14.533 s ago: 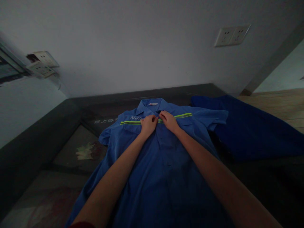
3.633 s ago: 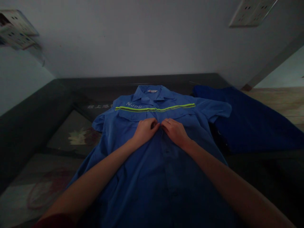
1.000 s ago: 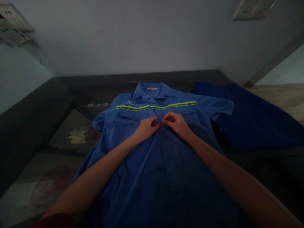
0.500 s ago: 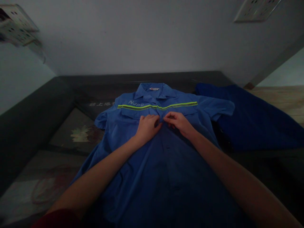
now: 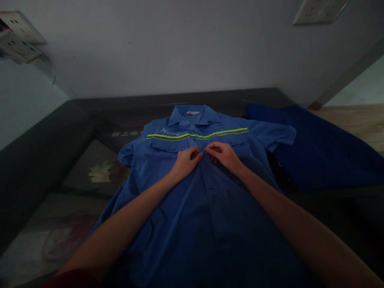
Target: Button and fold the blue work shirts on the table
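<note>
A blue short-sleeved work shirt (image 5: 180, 208) lies face up, its collar at the far end and a yellow-green stripe across the chest. Just below that stripe, at the front placket, my left hand (image 5: 187, 160) is closed with thumb and fingers pinching the shirt's cloth. Close beside it on the right, my right hand (image 5: 223, 155) also pinches the placket edge. The fingertips of both hands almost meet. Whether a button sits between them is too small and dark to make out. Buttonholes show along the placket nearer to me.
Under the shirt is a dark table (image 5: 90, 168) with printed pictures and lettering. A darker blue folded cloth (image 5: 324, 152) lies to the right, partly under the shirt's sleeve. Behind stands a pale wall with sockets at the upper left (image 5: 22, 36) and upper right (image 5: 319, 11).
Both hands stay at the same spot on the placket, drawn slightly closer together, and the cloth below them is pulled into a sharper fold. The camera view has shifted a little.
</note>
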`<state>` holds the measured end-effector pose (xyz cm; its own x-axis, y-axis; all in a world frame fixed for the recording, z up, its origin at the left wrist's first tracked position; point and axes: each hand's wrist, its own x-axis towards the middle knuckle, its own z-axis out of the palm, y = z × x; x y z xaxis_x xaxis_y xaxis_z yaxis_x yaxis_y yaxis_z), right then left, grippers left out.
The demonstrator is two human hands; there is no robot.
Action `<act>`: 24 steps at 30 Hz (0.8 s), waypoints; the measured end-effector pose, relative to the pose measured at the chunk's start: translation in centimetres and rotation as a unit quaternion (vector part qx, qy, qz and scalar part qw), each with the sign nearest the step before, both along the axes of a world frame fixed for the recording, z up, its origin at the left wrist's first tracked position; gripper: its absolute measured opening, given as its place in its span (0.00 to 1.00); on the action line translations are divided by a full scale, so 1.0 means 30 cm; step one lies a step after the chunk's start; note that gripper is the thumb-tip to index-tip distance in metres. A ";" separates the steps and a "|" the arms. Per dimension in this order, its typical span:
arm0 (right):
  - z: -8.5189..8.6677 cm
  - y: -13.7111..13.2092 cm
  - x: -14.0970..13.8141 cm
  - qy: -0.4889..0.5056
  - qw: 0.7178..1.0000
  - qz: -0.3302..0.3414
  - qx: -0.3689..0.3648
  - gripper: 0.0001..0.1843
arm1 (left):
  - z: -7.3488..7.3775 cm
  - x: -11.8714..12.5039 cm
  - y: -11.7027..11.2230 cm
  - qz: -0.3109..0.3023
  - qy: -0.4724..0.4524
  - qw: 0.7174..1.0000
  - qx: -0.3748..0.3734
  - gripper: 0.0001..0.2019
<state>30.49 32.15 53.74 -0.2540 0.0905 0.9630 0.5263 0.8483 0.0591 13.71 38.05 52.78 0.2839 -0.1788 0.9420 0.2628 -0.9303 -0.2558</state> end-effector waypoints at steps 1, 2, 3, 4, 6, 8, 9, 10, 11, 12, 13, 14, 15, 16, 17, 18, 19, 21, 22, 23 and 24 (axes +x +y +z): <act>-0.001 0.001 0.000 0.002 1.000 -0.003 0.003 0.15 | 0.000 0.001 0.003 -0.001 -0.001 1.000 0.002 0.09; -0.002 0.002 -0.001 0.005 1.000 -0.006 0.005 0.15 | -0.001 0.003 0.005 -0.002 -0.003 1.000 0.005 0.09; -0.003 0.003 -0.002 0.007 1.000 -0.008 0.006 0.15 | -0.001 0.005 0.008 -0.003 -0.005 1.000 0.005 0.09; -0.005 0.004 -0.003 0.009 1.000 -0.008 0.006 0.16 | -0.002 0.007 0.011 -0.004 -0.010 1.000 0.004 0.09; -0.008 0.004 -0.006 0.012 1.000 -0.007 0.007 0.16 | -0.004 0.011 0.015 -0.008 -0.020 1.000 0.000 0.09; -0.009 0.003 -0.007 0.012 1.000 -0.004 0.009 0.16 | -0.007 0.013 0.017 -0.016 -0.031 0.999 0.001 0.09; -0.009 0.001 -0.006 0.011 1.000 -0.003 0.008 0.16 | -0.009 0.015 0.016 -0.020 -0.034 0.999 0.003 0.09; -0.009 -0.001 -0.005 0.008 1.000 -0.002 0.006 0.16 | -0.010 0.015 0.015 -0.022 -0.037 0.999 0.005 0.08; -0.008 -0.004 -0.003 0.002 1.000 -0.002 0.004 0.15 | -0.011 0.016 0.013 -0.024 -0.040 0.999 0.005 0.08; -0.007 -0.007 0.000 -0.007 1.000 -0.001 0.000 0.15 | -0.012 0.017 0.011 -0.023 -0.044 0.999 0.003 0.08; -0.006 -0.011 0.004 -0.019 1.000 0.000 -0.003 0.14 | -0.013 0.017 0.009 -0.021 -0.048 0.999 0.000 0.08; -0.004 -0.014 0.007 -0.033 0.999 0.000 -0.004 0.13 | -0.013 0.017 0.007 -0.019 -0.051 0.999 -0.004 0.09; -0.003 -0.017 0.009 -0.046 0.999 0.000 -0.004 0.12 | -0.014 0.017 0.006 -0.017 -0.053 0.998 -0.007 0.09; -0.002 -0.019 0.012 -0.056 0.998 0.001 0.000 0.12 | -0.013 0.017 0.005 -0.017 -0.054 0.998 -0.009 0.10; -0.001 -0.019 0.014 -0.062 0.998 0.001 0.006 0.12 | -0.013 0.016 0.005 -0.016 -0.052 0.998 -0.010 0.10; 0.000 -0.019 0.015 -0.064 0.998 0.002 0.012 0.12 | -0.012 0.014 0.005 -0.016 -0.047 0.999 -0.010 0.10; 0.000 -0.017 0.016 -0.064 0.998 0.003 0.017 0.11 | -0.012 0.013 0.005 -0.018 -0.041 0.999 -0.008 0.10; 0.000 -0.010 0.017 -0.059 0.998 0.005 0.021 0.11 | -0.012 0.009 0.006 -0.029 -0.029 0.999 -0.004 0.09; 0.000 -0.006 0.017 -0.056 0.998 0.005 0.021 0.11 | -0.011 0.007 0.006 -0.037 -0.026 0.999 -0.002 0.09; 0.000 -0.001 0.018 -0.051 0.998 0.004 0.022 0.11 | -0.011 0.006 0.006 -0.045 -0.024 0.999 0.000 0.10; 0.000 0.004 0.018 -0.047 0.999 0.002 0.027 0.11 | -0.011 0.006 0.006 -0.050 -0.025 0.998 0.002 0.11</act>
